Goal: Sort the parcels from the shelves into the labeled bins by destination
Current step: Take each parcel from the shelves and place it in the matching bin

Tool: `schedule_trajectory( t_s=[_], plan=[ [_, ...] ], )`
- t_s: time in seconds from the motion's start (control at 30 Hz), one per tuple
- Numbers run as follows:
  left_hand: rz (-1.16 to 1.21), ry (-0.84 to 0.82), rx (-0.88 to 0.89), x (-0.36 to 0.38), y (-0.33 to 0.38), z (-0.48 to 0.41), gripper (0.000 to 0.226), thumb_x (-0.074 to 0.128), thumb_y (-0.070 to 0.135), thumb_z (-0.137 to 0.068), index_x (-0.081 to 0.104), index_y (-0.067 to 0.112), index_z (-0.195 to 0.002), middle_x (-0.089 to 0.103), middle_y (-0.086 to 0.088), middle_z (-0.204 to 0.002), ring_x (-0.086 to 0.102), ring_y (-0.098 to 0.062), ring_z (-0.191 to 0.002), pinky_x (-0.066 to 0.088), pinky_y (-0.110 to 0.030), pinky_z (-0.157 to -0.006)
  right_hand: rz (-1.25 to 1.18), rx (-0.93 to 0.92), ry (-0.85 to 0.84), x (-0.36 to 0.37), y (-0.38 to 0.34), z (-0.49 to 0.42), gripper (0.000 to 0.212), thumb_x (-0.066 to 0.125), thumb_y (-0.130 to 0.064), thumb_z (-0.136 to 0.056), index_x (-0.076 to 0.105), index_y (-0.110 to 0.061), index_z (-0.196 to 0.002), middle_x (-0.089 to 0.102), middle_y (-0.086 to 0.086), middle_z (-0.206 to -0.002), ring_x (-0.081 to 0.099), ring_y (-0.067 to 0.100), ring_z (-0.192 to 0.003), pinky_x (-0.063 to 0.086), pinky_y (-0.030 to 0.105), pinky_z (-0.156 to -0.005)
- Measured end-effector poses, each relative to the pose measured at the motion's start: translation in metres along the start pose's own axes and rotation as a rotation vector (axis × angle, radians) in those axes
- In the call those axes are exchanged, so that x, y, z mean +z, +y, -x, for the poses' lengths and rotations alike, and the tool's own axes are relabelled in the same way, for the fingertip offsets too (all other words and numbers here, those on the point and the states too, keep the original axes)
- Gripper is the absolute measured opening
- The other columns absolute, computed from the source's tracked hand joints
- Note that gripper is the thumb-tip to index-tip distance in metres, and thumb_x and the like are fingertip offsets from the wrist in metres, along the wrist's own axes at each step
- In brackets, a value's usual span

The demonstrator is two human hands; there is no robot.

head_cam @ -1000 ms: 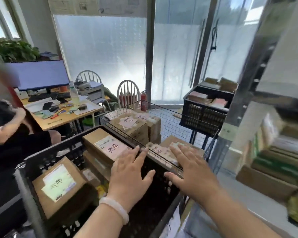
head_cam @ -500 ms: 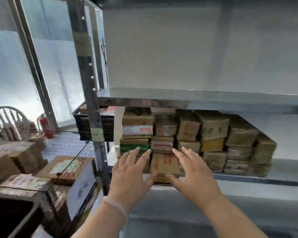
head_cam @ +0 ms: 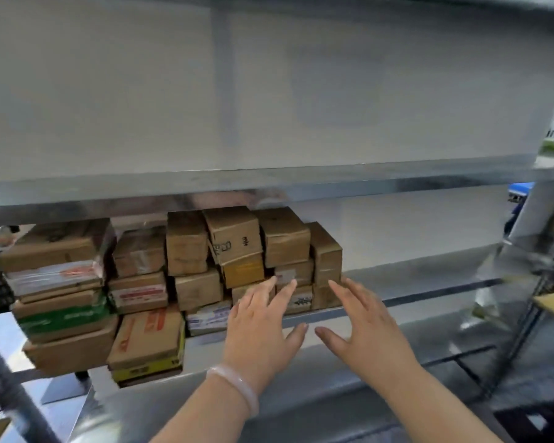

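- Parcels (head_cam: 186, 270): brown cardboard boxes, stacked several high in front of you and packed side by side on the left half of the shelf (head_cam: 413, 276).
- Left-hand stack: flat boxes lying with their long axes across the shelf and long sides facing you. One green-banded parcel (head_cam: 61, 314) sits low in the pile.
- Red-printed parcel (head_cam: 147, 340): lies flat at the bottom. Its long axis runs front to back, its near end points at you and overhangs the shelf edge, and a yellow band shows on that end.
- Upper middle boxes: small and blocky, with end faces turned to you. One marked box (head_cam: 234, 238) is tilted, with its top leaning left.
- Left hand (head_cam: 256, 327): yours, held flat and open with the palm down and holding nothing. Its fingers are spread and point at the lower right parcels. Whether the fingertips touch them cannot be told.
- Right hand (head_cam: 365, 324): yours, likewise flat and open with fingers spread, gripping nothing. It is just beside the right end of the stack, with its thumb near the left thumb but apart from it.
- Bracelet (head_cam: 237, 388): pale, and worn on your left wrist.
- Upper shelf board (head_cam: 301, 183): metal, directly above the parcels, with the tallest boxes reaching close under it.
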State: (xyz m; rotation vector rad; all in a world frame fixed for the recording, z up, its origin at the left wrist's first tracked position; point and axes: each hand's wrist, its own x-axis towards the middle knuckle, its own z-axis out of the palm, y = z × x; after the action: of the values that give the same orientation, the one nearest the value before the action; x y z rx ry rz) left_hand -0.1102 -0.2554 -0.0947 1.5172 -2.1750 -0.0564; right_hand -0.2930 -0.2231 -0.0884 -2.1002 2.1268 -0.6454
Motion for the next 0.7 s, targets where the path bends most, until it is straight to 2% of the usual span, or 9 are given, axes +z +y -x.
schedule_trajectory(
  t_s=[0.23,0.43,0.57,0.7],
  plan=[
    [0.050,-0.080,0.036,0.050,0.024,-0.047,0.069,0.046,0.062,-0.091,0.017,0.047,-0.151,0.018,0.011,-0.159,0.013,-0.013,-0.147,0.021,-0.038,-0.118,-0.021,0.085,-0.055,0.009,0.050,-0.028,0.078,0.049,-0.065,-0.089,0.008,-0.044,-0.152,0.003,-0.012,-0.162,0.007,0.014,-0.149,0.020,0.035,-0.120],
    [0.067,-0.130,0.009,0.089,0.016,-0.093,0.067,0.046,0.061,-0.092,0.016,0.048,-0.151,0.016,0.013,-0.160,0.013,-0.014,-0.147,0.023,-0.038,-0.118,0.001,0.047,-0.005,0.031,0.081,-0.104,0.079,0.056,-0.055,-0.090,0.012,-0.038,-0.153,0.014,0.000,-0.162,0.013,0.018,-0.148,0.022,0.031,-0.116],
    [0.066,-0.183,-0.009,0.111,0.008,-0.121,0.067,0.045,0.060,-0.093,0.015,0.047,-0.151,0.014,0.012,-0.160,0.012,-0.015,-0.148,0.024,-0.039,-0.118,-0.012,0.064,-0.043,0.042,0.088,-0.160,0.079,0.057,-0.050,-0.091,0.011,-0.036,-0.154,0.006,0.004,-0.163,0.009,0.022,-0.149,0.022,0.035,-0.117],
    [0.057,-0.277,-0.004,0.131,0.001,-0.143,0.064,0.042,0.058,-0.095,0.014,0.047,-0.152,0.008,0.013,-0.162,0.006,-0.015,-0.149,0.017,-0.038,-0.120,-0.066,0.095,-0.043,0.056,0.094,-0.213,0.079,0.056,-0.049,-0.092,0.008,-0.040,-0.154,0.006,0.008,-0.162,0.011,0.028,-0.148,0.023,0.040,-0.117]
  ],
)
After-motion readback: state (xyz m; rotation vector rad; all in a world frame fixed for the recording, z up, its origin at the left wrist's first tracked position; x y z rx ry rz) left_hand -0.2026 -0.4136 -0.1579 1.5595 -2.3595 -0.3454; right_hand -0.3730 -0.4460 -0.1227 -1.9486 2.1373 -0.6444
